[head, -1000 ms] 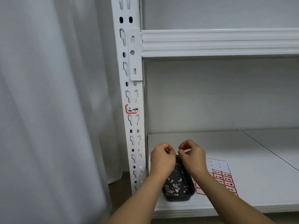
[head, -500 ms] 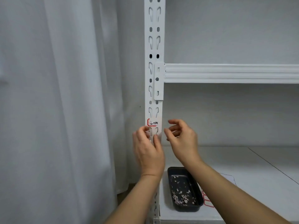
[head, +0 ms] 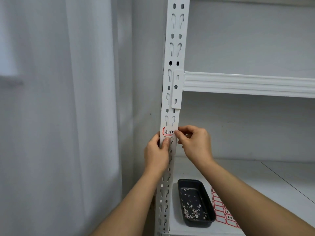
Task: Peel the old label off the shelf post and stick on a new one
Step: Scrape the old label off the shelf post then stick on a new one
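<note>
A white perforated shelf post (head: 176, 53) runs up the middle of the head view. A small red-bordered label (head: 167, 131) with handwriting is stuck on it at mid height. My left hand (head: 157, 154) grips the post just below the label, thumb on the post's front. My right hand (head: 193, 143) is at the label's right edge, thumb and forefinger pinching there; the fingertips hide that end of the label. A sheet of red-bordered labels (head: 223, 212) lies on the lower shelf, partly under my right forearm.
A black tray (head: 207, 198) with paper scraps sits on the lower shelf (head: 265, 176) beside the post. A white shelf beam (head: 247, 84) crosses above the hands. A white curtain (head: 59, 116) hangs to the left of the post.
Both hands rose from above the tray to the post. My left hand took hold of the post below the label, and my right hand's fingertips reached the label's right edge.
</note>
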